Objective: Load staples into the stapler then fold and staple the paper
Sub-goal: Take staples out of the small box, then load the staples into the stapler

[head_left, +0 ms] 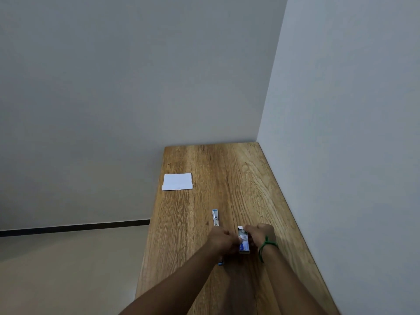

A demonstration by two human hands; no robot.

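A small blue and white staple box point(243, 241) is held just above the wooden table point(238, 183). My right hand point(259, 234) grips the box from the right, and my left hand point(223, 241) pinches its left side. The box's far end flap looks open. A blue and silver stapler point(215, 217) lies opened out flat on the table, partly hidden under my left hand; its near end point(221, 262) shows below my wrist. A folded white paper point(177, 181) rests near the table's far left edge.
The table runs along a white wall point(341, 133) on the right and meets another wall at its far end. Its left edge drops to a beige floor point(68, 269). A green cord is tied around my right wrist point(267, 245).
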